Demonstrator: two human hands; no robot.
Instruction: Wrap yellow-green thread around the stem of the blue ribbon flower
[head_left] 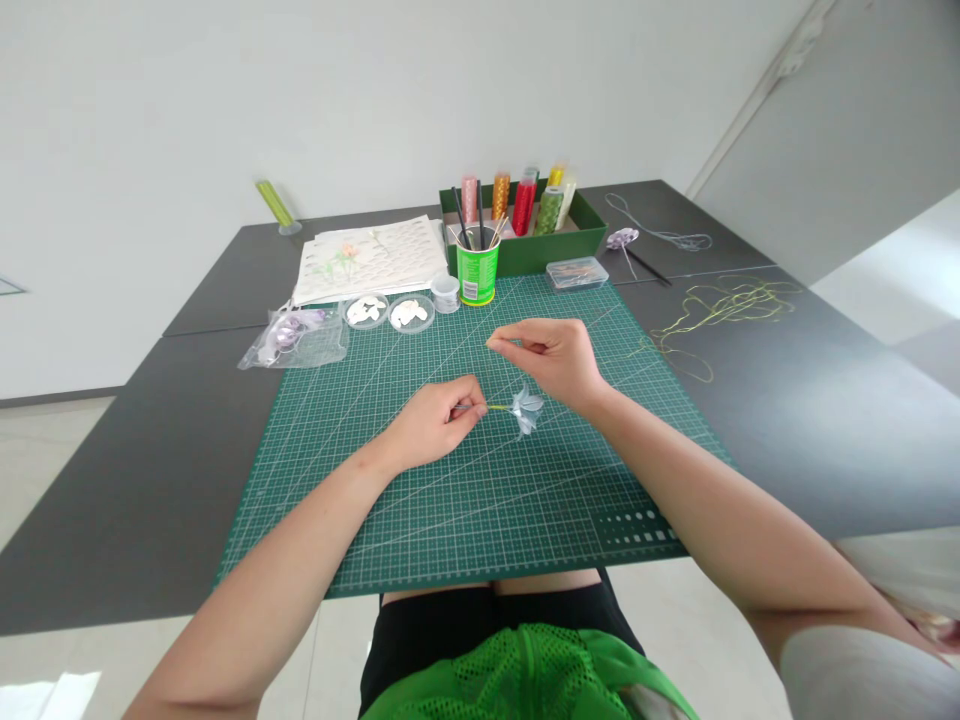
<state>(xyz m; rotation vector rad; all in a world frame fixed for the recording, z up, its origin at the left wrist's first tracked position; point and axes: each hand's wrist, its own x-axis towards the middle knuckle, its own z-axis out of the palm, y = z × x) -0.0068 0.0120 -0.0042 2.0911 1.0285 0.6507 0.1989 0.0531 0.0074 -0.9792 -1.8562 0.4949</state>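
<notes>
Fingers of my left hand are closed round the stem of a small artificial flower, low over the green cutting mat. The flower has pale blue-white petals pointing right, and a yellow-green wrapped section of stem shows between petals and fingertips. Above and to the right of the bloom, my right hand is raised in a pinch, thumb and forefinger pressed together. Whatever it may hold is too fine to see. The right hand does not touch the flower.
Behind the hands stand a green cup of sticks, a green box with thread spools, and two dishes of white pieces. A plastic bag lies left; loose yellow-green threads, a clear case and a purple flower lie right.
</notes>
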